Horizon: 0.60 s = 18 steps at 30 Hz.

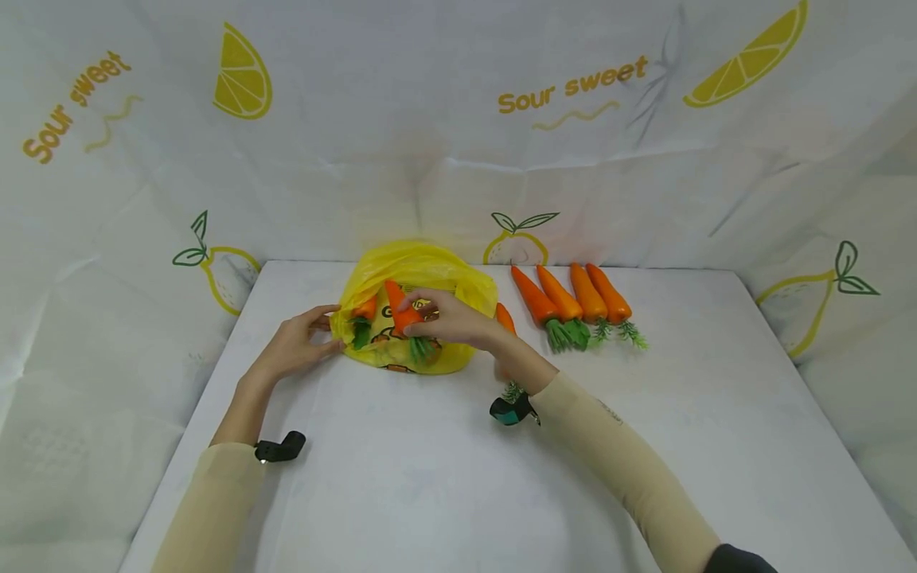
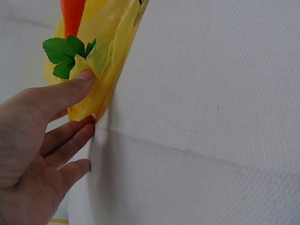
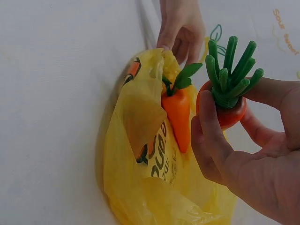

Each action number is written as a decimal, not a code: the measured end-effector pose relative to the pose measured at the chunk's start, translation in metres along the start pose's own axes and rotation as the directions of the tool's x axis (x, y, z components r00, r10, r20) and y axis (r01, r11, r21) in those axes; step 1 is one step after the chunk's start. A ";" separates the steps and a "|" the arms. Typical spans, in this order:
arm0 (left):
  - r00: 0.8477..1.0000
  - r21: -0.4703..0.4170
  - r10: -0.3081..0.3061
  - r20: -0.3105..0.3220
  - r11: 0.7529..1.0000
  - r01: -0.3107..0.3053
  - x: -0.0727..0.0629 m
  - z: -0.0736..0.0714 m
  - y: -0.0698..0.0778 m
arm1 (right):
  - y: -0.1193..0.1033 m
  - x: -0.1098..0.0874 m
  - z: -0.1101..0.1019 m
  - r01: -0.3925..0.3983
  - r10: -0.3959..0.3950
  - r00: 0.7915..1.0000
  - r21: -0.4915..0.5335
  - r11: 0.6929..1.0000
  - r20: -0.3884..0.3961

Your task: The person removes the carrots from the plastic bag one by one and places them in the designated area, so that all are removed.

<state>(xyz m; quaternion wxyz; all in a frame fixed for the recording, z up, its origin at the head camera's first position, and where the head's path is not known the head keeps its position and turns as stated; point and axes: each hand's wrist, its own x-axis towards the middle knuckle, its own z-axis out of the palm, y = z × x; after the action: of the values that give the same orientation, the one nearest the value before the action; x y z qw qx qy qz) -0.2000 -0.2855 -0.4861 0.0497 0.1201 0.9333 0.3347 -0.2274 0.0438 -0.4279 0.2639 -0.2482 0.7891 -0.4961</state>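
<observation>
A yellow plastic bag lies on the table with its mouth toward me. At the bag's left edge, my left hand pinches the plastic between thumb and fingers, as the left wrist view shows. One carrot with green leaves rests inside the bag near that hand. My right hand grips another carrot by its thick end, over the bag's opening. Its stubby green stalks point toward the right wrist camera. Partly behind my right forearm lies a further carrot.
Several carrots lie in a row on the white table, right of the bag. A white cloth with lemon prints hangs behind and at both sides.
</observation>
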 end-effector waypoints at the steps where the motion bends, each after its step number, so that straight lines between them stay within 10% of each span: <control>1: 1.000 0.000 0.003 -0.001 1.000 -0.003 0.000 0.000 0.000 | -0.001 -0.002 -0.001 0.004 -0.004 1.000 0.006 1.000 0.007; 18: 1.000 -0.011 -0.004 -0.003 1.000 0.004 -0.001 0.000 0.000 | -0.004 -0.053 -0.017 0.129 -0.128 0.990 -0.019 0.991 0.052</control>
<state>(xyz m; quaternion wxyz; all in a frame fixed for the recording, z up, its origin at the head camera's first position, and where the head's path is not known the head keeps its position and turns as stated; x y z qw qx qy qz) -0.1994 -0.2858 -0.4860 0.0494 0.1173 0.9319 0.3398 -0.1992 0.0881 -0.4089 0.2485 -0.3140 0.7700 -0.4967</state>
